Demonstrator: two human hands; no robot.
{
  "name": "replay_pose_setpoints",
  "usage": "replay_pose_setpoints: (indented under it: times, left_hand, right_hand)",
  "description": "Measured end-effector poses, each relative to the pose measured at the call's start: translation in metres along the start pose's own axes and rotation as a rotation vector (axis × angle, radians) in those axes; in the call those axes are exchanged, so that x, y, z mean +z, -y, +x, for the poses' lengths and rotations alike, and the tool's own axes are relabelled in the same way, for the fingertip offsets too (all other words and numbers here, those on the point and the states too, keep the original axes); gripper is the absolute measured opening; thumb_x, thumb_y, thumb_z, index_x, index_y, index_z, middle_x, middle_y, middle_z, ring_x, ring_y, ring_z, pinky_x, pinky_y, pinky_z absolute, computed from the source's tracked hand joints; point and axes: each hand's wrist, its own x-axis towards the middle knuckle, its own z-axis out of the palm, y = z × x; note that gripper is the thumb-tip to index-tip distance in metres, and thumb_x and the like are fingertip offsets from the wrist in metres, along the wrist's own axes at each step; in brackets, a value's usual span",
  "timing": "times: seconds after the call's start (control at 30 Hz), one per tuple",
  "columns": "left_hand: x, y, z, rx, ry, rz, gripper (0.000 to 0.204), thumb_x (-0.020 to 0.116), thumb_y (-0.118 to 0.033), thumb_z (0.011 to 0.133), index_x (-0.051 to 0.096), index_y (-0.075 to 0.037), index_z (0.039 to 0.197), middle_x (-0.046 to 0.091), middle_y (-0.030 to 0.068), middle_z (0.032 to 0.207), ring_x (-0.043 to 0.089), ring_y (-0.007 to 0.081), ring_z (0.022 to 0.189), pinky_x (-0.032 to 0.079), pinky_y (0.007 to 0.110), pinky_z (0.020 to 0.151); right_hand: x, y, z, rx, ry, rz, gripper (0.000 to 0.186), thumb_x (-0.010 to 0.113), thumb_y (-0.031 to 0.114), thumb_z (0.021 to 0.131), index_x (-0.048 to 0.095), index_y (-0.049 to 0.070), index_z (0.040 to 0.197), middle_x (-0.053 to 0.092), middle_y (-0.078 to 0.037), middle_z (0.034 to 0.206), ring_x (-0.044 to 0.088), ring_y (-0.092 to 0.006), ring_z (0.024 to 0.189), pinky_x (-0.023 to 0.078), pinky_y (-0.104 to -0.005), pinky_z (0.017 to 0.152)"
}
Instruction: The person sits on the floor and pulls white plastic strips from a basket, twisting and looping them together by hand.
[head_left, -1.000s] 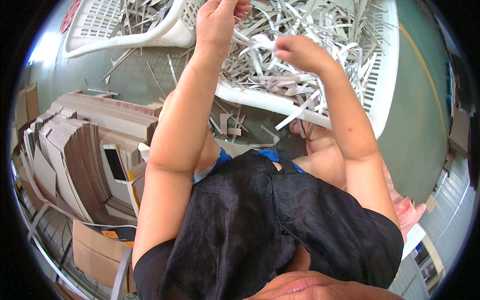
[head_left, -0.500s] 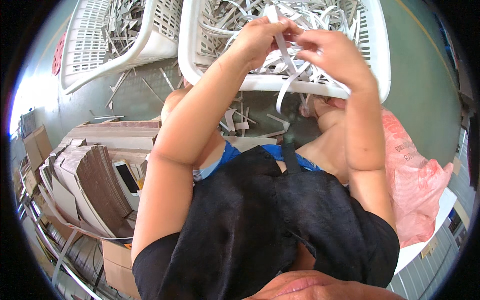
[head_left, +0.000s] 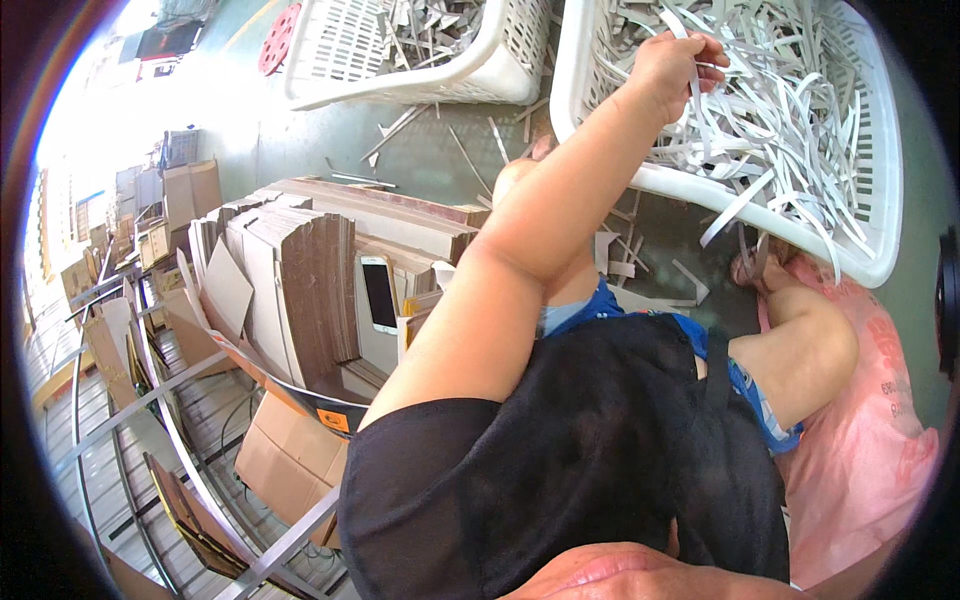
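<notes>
My left hand (head_left: 680, 72) is raised over the white plastic basket (head_left: 720, 203) at the upper right. A narrow white strip (head_left: 696, 105) is pinched between its thumb and fingers and hangs down toward the basket. Below the hand lies a tangled heap of white and grey strips (head_left: 800, 140), some of them draped over the near rim. What the strip is made of, paper or plastic, I cannot tell. Of my right arm only a bit of skin shows at the lower right edge; the right hand is out of the picture.
Another white basket (head_left: 440, 88) with grey scraps stands to the left. Stacked cardboard sheets (head_left: 300, 290) fill a container at my left, with a phone (head_left: 380, 293) on them. A pink sack (head_left: 850, 470) lies at my right. Loose scraps (head_left: 690, 285) litter the floor.
My view has swung to the left, so things sit farther right. Both hands were together at the strip; the right hand has gone from it and left the picture, while the left keeps hold.
</notes>
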Motion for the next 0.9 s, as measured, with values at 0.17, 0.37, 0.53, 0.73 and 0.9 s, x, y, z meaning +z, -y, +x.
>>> replay_pose_setpoints:
  times: [0.17,0.37,0.53,0.73,0.9]
  left_hand:
    - [0.009,-0.013,-0.006,0.007,0.015,0.0,0.02,0.047,-0.01,0.103,0.065,-0.002,0.095,0.072,0.0132,0.085,0.064,0.0192,0.067,0.051,0.03,0.059]
    - [0.006,-0.03,-0.038,-0.011,-0.063,0.036,0.025,0.048,-0.017,0.107,0.065,-0.001,0.098,0.071,0.0146,0.093,0.066,0.0215,0.078,0.052,0.034,0.066]
    - [-0.003,-0.022,-0.039,0.058,-0.007,0.019,0.026,0.048,-0.018,0.107,0.066,-0.001,0.098,0.072,0.0146,0.093,0.065,0.0213,0.075,0.051,0.033,0.065]
    - [0.0,-0.033,-0.04,0.019,-0.036,-0.016,0.027,0.047,-0.019,0.106,0.066,-0.002,0.097,0.071,0.0137,0.088,0.062,0.0202,0.069,0.049,0.034,0.062]
    - [-0.018,-0.022,-0.006,0.087,0.015,-0.022,0.028,0.049,-0.019,0.105,0.067,-0.002,0.093,0.07,0.011,0.084,0.06,0.0187,0.064,0.049,0.033,0.058]
  right_hand:
    - [0.003,0.011,-0.002,-0.055,0.113,-0.037,0.029,0.07,0.023,0.093,0.071,0.001,0.113,0.073,-0.012,0.09,0.07,-0.0208,0.08,0.053,-0.0347,0.074]
    - [0.009,0.022,0.007,-0.119,0.215,-0.063,0.029,0.069,0.023,0.093,0.07,0.001,0.113,0.073,-0.012,0.091,0.069,-0.0207,0.08,0.053,-0.0345,0.075]
    - [0.012,0.031,0.01,-0.13,0.273,-0.05,0.029,0.069,0.022,0.094,0.07,0.001,0.113,0.072,-0.012,0.091,0.069,-0.0205,0.081,0.053,-0.0343,0.075]
    - [0.022,0.042,0.01,-0.154,0.301,-0.068,0.029,0.067,0.022,0.094,0.07,0.0,0.113,0.072,-0.012,0.092,0.068,-0.0204,0.082,0.053,-0.0341,0.076]
    - [0.025,0.045,0.025,-0.16,0.273,-0.069,0.029,0.067,0.022,0.095,0.069,0.0,0.113,0.072,-0.012,0.093,0.068,-0.0203,0.082,0.052,-0.034,0.076]
